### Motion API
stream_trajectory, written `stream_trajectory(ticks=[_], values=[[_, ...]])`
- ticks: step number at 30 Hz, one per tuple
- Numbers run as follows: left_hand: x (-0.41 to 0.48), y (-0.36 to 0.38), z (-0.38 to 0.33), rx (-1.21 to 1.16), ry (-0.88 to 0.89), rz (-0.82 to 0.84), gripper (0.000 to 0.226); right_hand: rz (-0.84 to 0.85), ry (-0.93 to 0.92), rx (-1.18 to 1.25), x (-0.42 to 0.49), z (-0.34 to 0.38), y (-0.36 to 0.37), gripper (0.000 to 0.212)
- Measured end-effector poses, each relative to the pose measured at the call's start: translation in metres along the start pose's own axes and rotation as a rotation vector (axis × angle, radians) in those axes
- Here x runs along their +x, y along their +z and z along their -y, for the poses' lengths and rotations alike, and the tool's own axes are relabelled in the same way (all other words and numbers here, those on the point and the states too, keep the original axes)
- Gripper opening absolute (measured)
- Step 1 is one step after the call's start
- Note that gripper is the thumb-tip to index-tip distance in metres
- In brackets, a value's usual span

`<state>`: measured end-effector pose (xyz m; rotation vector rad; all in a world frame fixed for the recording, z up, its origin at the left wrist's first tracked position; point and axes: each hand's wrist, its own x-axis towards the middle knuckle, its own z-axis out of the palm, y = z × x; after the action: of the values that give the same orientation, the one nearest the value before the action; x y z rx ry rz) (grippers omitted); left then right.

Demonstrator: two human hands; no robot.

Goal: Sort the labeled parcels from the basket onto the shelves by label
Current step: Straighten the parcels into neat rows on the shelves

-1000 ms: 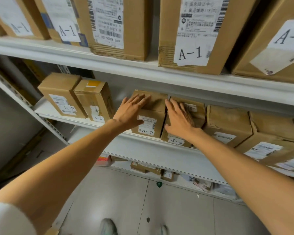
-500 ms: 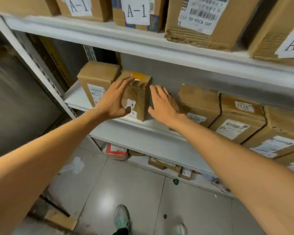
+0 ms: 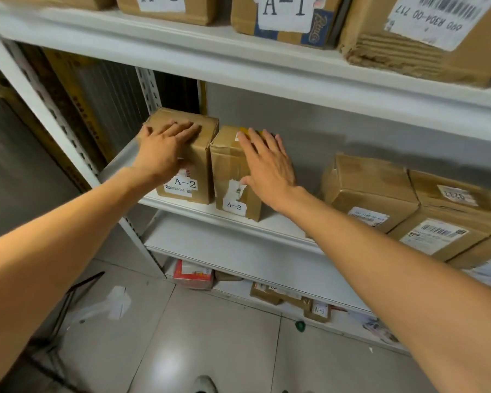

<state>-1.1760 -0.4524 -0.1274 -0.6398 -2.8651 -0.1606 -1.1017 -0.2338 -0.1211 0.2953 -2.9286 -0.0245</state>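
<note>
Two brown cardboard parcels labelled A-2 stand side by side at the left end of the middle shelf (image 3: 182, 207). My left hand (image 3: 165, 146) lies flat, fingers straight, on the top front of the left parcel (image 3: 201, 165). My right hand (image 3: 267, 163) rests with straight spread fingers on the right side of the second parcel (image 3: 228, 171), which has a yellow tag on top. Neither hand grips anything. The basket is out of view.
More brown parcels (image 3: 372, 188) sit further right on the middle shelf, past a gap. Boxes labelled A-1 (image 3: 284, 15) fill the upper shelf. Small packets (image 3: 193, 275) lie on the bottom shelf. The white upright (image 3: 40, 97) stands at left, tiled floor below.
Both hands moved left along the middle shelf, from the middle parcels to the two leftmost A-2 parcels. The left hand went from the yellow-tagged parcel to the far-left one.
</note>
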Motion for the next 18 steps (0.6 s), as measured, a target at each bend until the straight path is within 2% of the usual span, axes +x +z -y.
stream_trajectory(ticks=[2, 5, 18], values=[[-0.001, 0.003, 0.001, -0.003, 0.045, -0.072, 0.07, -0.041, 0.017, 0.007, -0.002, 0.0, 0.001, 0.079], [0.0, 0.002, -0.008, -0.029, 0.102, -0.08, 0.064, -0.03, 0.043, -0.025, -0.005, -0.003, -0.002, 0.071], [0.002, 0.008, -0.094, -0.001, 0.193, -0.051, 0.059, 0.018, 0.138, -0.034, -0.056, -0.067, -0.018, 0.064]])
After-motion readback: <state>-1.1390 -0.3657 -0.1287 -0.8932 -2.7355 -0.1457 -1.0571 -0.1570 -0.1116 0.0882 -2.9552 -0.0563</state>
